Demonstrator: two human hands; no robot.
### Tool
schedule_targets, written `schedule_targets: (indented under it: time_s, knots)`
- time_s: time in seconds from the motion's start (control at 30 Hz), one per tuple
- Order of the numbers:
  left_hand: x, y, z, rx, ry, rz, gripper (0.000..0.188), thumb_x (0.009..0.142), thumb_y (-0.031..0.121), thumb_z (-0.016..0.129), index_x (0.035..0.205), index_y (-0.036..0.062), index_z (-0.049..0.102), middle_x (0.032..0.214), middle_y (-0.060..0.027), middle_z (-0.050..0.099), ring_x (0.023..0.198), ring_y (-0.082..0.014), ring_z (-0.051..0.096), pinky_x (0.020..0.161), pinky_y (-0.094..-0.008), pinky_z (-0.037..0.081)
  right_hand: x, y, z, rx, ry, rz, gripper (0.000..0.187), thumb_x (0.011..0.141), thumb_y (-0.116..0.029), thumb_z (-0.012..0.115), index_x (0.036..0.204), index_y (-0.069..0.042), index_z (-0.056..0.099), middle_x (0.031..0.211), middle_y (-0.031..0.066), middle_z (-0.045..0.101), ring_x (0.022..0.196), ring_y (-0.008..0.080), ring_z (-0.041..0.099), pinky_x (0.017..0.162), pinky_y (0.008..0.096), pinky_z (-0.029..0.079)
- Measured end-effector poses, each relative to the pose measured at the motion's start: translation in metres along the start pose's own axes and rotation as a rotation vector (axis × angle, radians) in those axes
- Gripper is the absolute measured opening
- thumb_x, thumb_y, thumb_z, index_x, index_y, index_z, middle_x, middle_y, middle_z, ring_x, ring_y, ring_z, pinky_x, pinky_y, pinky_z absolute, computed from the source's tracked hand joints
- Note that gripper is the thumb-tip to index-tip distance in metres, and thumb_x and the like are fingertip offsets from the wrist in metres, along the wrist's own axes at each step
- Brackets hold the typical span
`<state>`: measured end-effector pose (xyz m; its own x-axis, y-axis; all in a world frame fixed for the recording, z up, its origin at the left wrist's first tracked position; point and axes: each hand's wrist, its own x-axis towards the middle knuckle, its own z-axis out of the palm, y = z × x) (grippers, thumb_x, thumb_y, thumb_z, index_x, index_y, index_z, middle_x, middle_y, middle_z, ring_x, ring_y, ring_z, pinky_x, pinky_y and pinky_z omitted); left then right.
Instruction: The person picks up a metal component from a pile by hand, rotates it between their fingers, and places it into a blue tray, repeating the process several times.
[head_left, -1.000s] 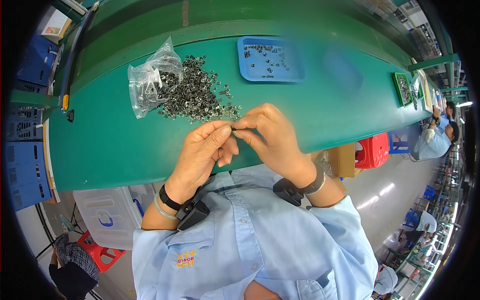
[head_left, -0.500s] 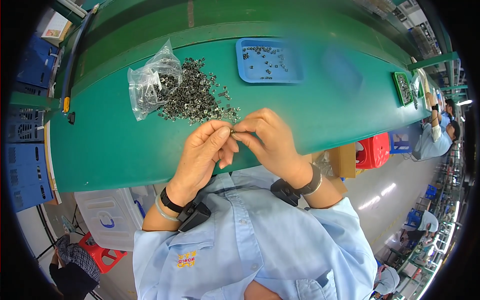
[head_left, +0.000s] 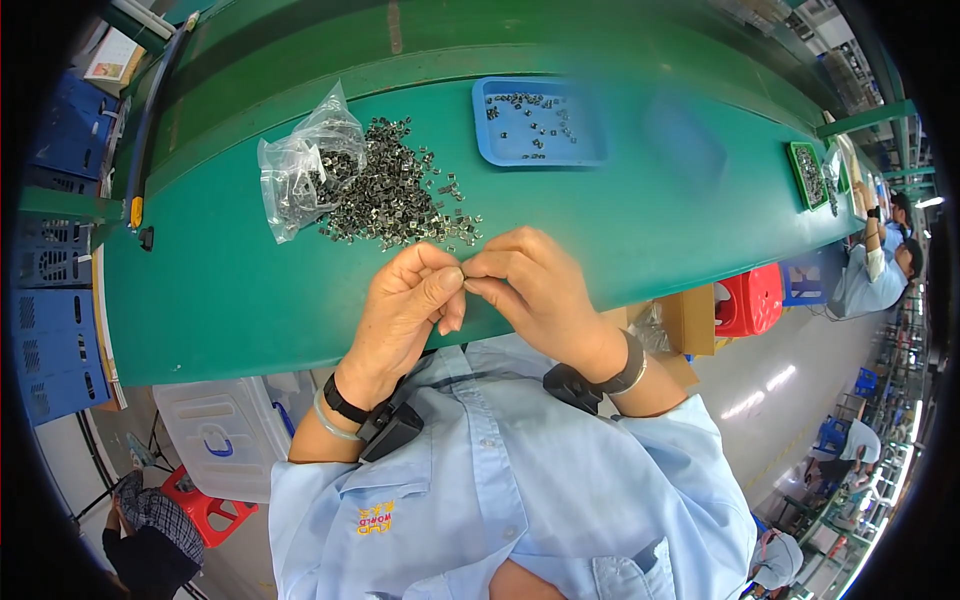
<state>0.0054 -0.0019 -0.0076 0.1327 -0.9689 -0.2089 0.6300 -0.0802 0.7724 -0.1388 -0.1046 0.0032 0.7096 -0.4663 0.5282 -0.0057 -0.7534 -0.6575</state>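
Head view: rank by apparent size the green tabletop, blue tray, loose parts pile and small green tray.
1. Green tabletop
2. Blue tray and loose parts pile: too alike to rank
3. Small green tray, though it sits farther from the camera

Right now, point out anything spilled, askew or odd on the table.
The heap of small dark parts lies loose on the green table, spreading beside the clear bag rather than contained like those in the blue tray. It may be deliberate; nothing else stands out.
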Motion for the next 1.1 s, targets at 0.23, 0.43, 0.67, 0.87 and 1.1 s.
schedule_targets:
  time_s: [0.23,0.43,0.67,0.87,1.1]
  knots:
    - [0.000,0.000,-0.004,0.021,-0.026,0.008,0.013,0.092,0.017,0.057,0.090,0.0052,0.054,0.070,-0.0035,0.058,0.059,-0.0097,0.054,0.050,-0.0220,0.041,-0.002,-0.002,0.000,0.006,-0.034,0.004,0.019,0.075,-0.005,0.070,0.091,-0.009,0.060,0.086,0.0042,0.058,0.078,0.0218,0.058,0.063,0.0315,0.047]
    - [0.002,-0.008,-0.003,-0.040,-0.036,0.014,0.014,0.093,0.019,0.056,0.092,0.0053,0.053,0.076,-0.0043,0.060,0.060,-0.0102,0.054,0.051,-0.0230,0.041,-0.009,0.003,0.010,0.072,0.050,0.052,0.017,0.075,-0.004,0.068,0.089,-0.008,0.060,0.084,0.0035,0.058,0.076,0.0208,0.058,0.065,0.0331,0.045]
    - [0.001,-0.002,0.009,-0.165,-0.029,-0.041,0.014,0.094,0.020,0.055,0.095,0.0054,0.053,0.075,-0.0043,0.058,0.059,-0.0109,0.054,0.050,-0.0233,0.041,-0.010,0.006,0.009,0.088,0.108,0.050,0.021,0.074,-0.001,0.071,0.091,-0.008,0.060,0.085,0.0059,0.061,0.078,0.0212,0.059,0.062,0.0303,0.048]
    - [0.000,-0.004,0.006,-0.149,-0.027,-0.039,0.014,0.093,0.020,0.056,0.095,0.0057,0.053,0.071,-0.0038,0.057,0.058,-0.0108,0.053,0.050,-0.0229,0.041,-0.006,0.002,0.005,0.062,0.091,0.035,0.020,0.074,-0.002,0.071,0.090,-0.008,0.059,0.085,0.0055,0.061,0.078,0.0219,0.059,0.064,0.0312,0.048]
    - [0.001,-0.006,0.002,-0.052,0.017,-0.016,0.014,0.093,0.019,0.056,0.095,0.0060,0.053,0.070,-0.0033,0.056,0.058,-0.0103,0.052,0.050,-0.0219,0.040,-0.005,0.002,0.002,-0.046,-0.005,-0.031,0.019,0.075,-0.004,0.070,0.091,-0.008,0.060,0.086,0.0053,0.062,0.079,0.0235,0.059,0.069,0.0332,0.046]
